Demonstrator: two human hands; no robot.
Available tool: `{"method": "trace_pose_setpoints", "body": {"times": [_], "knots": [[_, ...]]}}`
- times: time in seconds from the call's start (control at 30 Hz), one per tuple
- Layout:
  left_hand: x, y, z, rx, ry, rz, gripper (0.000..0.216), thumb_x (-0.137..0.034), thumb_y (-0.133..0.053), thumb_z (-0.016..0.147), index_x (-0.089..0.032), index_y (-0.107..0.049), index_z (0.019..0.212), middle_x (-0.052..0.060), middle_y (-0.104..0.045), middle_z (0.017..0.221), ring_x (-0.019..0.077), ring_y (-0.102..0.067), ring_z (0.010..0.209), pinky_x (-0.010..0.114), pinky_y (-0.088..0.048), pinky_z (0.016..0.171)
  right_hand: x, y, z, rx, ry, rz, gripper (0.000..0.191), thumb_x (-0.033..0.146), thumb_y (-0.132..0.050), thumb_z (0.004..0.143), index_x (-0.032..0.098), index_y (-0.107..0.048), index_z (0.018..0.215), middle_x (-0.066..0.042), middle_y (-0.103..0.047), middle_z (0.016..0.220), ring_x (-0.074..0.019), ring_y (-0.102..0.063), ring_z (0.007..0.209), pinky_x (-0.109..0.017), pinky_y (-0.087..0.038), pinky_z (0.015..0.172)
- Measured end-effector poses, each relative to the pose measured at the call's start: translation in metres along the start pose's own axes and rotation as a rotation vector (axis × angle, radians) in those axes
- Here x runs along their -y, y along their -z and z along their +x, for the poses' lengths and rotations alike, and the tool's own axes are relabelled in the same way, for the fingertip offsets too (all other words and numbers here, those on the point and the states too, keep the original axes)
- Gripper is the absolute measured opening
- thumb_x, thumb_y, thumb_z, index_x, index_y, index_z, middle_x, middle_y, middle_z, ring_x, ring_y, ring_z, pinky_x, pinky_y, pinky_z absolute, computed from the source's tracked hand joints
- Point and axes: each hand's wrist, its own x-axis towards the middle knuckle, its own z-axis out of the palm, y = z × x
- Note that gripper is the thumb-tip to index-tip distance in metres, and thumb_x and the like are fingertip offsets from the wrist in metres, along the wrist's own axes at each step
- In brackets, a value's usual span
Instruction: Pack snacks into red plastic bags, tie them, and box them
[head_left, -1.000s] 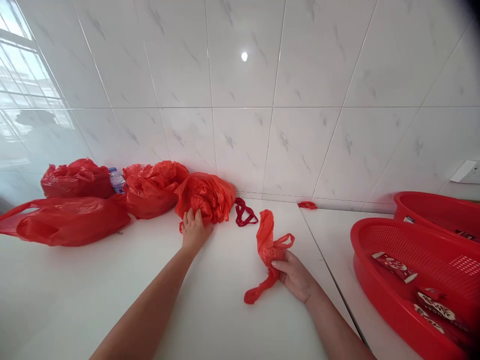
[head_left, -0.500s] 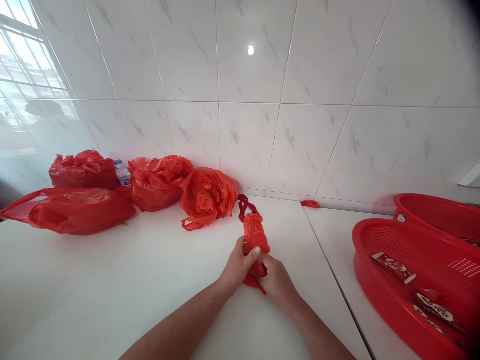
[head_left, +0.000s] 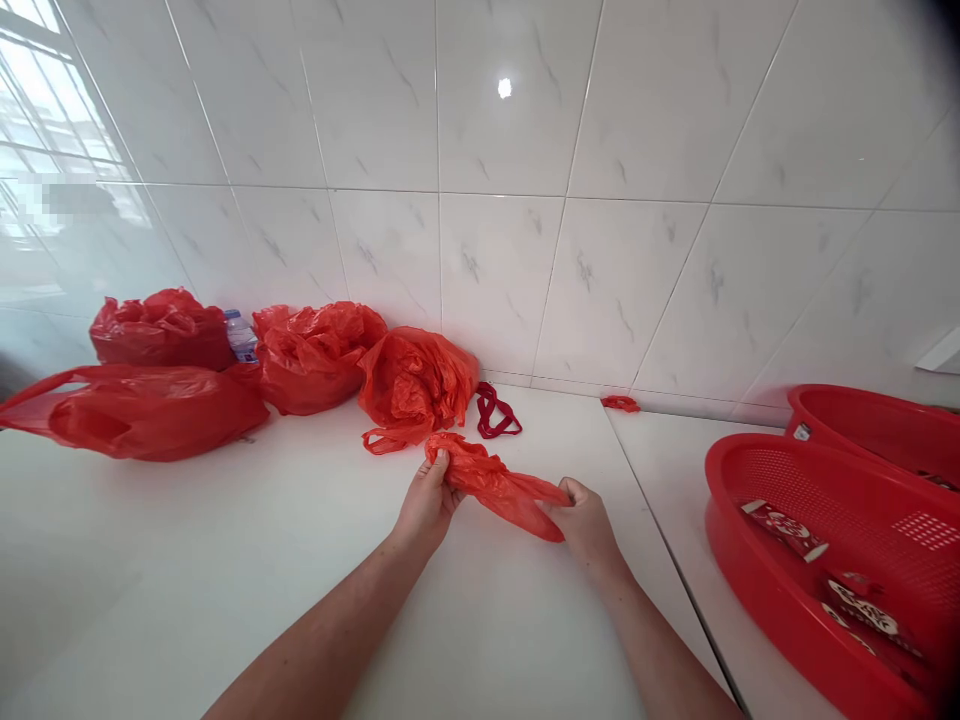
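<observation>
A red plastic bag point(head_left: 502, 490) is stretched between my two hands above the white tabletop. My left hand point(head_left: 431, 495) grips its bunched left end, thumb on top. My right hand point(head_left: 587, 520) pinches the loose, thinner end on the right. The bag slants down from left to right; whether anything is inside it cannot be made out. Just beyond my hands lies a dark red loop of cord or ribbon point(head_left: 489, 412). Close behind my left hand sits a crumpled, full red plastic bag point(head_left: 416, 385).
More stuffed red bags point(head_left: 154, 410) line the wall at left, with a plastic bottle point(head_left: 241, 338) among them. At right stand two red plastic baskets point(head_left: 724, 500); the nearer holds several printed packets point(head_left: 784, 530). A small red scrap point(head_left: 620, 403) lies by the tiled wall.
My hands have moved apart, the left one leftward and the right one rightward. The red bag, earlier compact and upright between them, is now drawn out sideways. The dark red loop shows fully.
</observation>
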Motion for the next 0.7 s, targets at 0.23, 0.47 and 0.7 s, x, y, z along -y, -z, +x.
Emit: {"method": "trace_pose_setpoints", "body": {"times": [0.23, 0.47, 0.7], "knots": [[-0.005, 0.013, 0.008, -0.157, -0.124, 0.323, 0.022, -0.04, -0.06, 0.076, -0.02, -0.06, 0.084, 0.0, -0.063, 0.08, 0.0117, -0.058, 0.068, 0.023, -0.047, 0.06, 0.0, 0.007, -0.002, -0.042, 0.065, -0.06, 0.028, 0.019, -0.05, 0.06, 0.023, -0.022, 0.061, 0.007, -0.021, 0.057, -0.0088, -0.02, 0.053, -0.021, -0.019, 0.044], [-0.012, 0.017, 0.008, -0.25, -0.251, 0.711, 0.016, -0.035, -0.054, 0.074, -0.019, -0.055, 0.073, 0.0, -0.058, 0.071, 0.0132, -0.057, 0.062, 0.023, -0.046, 0.053, -0.005, 0.032, -0.001, -0.469, 0.401, -0.534, 0.012, 0.01, -0.039, 0.065, 0.022, -0.037, 0.066, 0.0, -0.046, 0.071, -0.0139, -0.041, 0.063, -0.024, -0.03, 0.052], [-0.022, 0.025, 0.007, -0.301, -0.29, 0.554, 0.021, -0.031, -0.052, 0.073, -0.02, -0.054, 0.091, 0.003, -0.059, 0.086, 0.0157, -0.061, 0.072, 0.03, -0.053, 0.06, -0.014, 0.043, 0.005, -0.599, 0.338, -0.492, 0.018, 0.009, -0.04, 0.06, 0.021, -0.047, 0.071, -0.004, -0.052, 0.088, -0.0172, -0.05, 0.078, -0.026, -0.037, 0.062]]}}
